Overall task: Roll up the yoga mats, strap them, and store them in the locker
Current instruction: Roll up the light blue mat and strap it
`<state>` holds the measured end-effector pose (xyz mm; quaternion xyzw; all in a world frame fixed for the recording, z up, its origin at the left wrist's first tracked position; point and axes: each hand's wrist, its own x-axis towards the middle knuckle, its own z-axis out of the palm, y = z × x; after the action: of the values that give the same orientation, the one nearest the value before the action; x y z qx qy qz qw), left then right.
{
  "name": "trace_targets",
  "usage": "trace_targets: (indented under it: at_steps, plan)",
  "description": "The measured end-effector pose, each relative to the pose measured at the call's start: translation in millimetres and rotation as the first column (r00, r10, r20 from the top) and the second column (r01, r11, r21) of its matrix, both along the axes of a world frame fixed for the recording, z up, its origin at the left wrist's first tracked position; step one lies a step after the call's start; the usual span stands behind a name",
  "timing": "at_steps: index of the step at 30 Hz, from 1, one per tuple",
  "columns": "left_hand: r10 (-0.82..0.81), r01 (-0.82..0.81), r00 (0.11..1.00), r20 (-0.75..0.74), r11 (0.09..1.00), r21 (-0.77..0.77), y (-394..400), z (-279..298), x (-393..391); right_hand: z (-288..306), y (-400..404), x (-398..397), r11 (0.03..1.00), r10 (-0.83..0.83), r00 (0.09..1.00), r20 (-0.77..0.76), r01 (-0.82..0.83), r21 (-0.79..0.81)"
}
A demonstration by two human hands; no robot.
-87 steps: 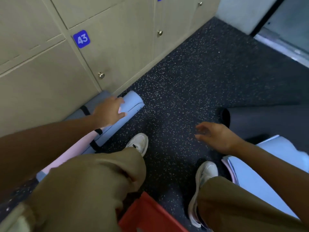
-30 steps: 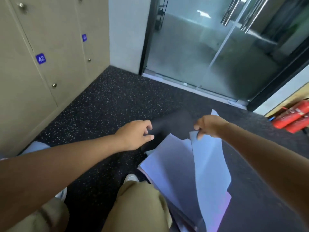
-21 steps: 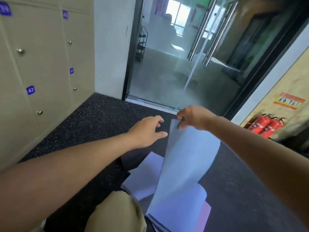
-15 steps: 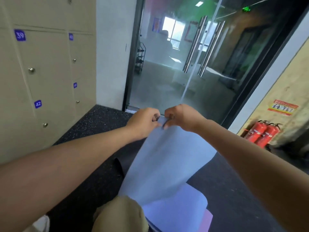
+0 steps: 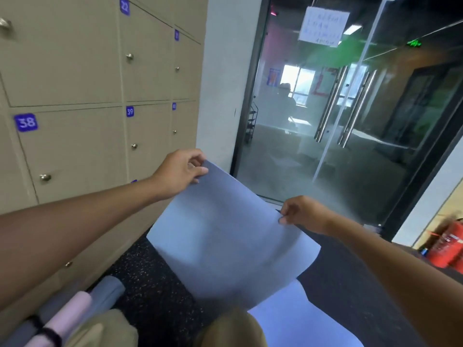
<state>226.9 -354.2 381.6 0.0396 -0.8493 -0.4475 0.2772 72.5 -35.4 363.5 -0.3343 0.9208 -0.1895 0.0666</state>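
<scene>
Two bare hands hold one blue yoga mat (image 5: pixel 225 246) lifted off the floor, its top edge stretched between them and slanting down from left to right. Largest in view, the wall of beige lockers (image 5: pixel 75 96) fills the left side, all doors closed, with blue number plates reading 38 (image 5: pixel 26 122) and 39 (image 5: pixel 129 111) and small round metal knobs. Glass doors (image 5: pixel 350 121) with long upright steel handles occupy the right background; a sheet of paper (image 5: pixel 323 26) is fixed high on the glass. Dark speckled floor (image 5: pixel 155 284) runs beneath. The held mat hangs in front of the knees, its lower part curving down onto a second pale blue mat (image 5: pixel 300 321) lying flat on the floor at lower right. Three rolled mats (image 5: pixel 75 314), one pink between two grey-blue, lie bundled at the foot of the lockers at lower left, bound by a black strap (image 5: pixel 47 334). Red fire extinguishers (image 5: pixel 446 249) stand by the far right wall. The left hand (image 5: pixel 179 174) pinches the mat's upper left corner between thumb and curled fingers. The right hand (image 5: pixel 300 211) grips the upper right corner, fingers curled over the edge.
</scene>
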Motion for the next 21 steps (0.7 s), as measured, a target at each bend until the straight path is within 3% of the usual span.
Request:
trace_targets:
  at_steps: [4,7,10,15,21]
  plan:
    - [-0.012,0.013,1.0,0.007,0.993,-0.12,-38.6,23.0,47.0,21.5,-38.8,32.6,0.974,0.015,0.999,-0.031,-0.021,-0.227]
    - [0.051,-0.053,0.999,-0.016,0.981,-0.186,-60.1,41.9,80.2,46.6,-62.0,62.1,0.945,0.035,0.99,-0.139,-0.078,-0.318]
    - [0.09,-0.093,0.996,-0.024,0.954,-0.285,-66.0,57.0,111.9,72.8,-74.7,94.4,0.946,0.05,0.957,-0.286,-0.137,-0.292]
    - [0.13,-0.115,0.991,0.009,0.904,-0.411,-57.3,69.6,170.7,100.7,-71.6,154.3,0.944,0.124,0.908,-0.401,-0.233,-0.235]
    - [0.154,-0.121,0.987,0.04,0.893,-0.434,-23.9,57.0,253.5,96.9,-32.4,242.6,0.919,0.254,0.839,-0.481,-0.365,-0.152]
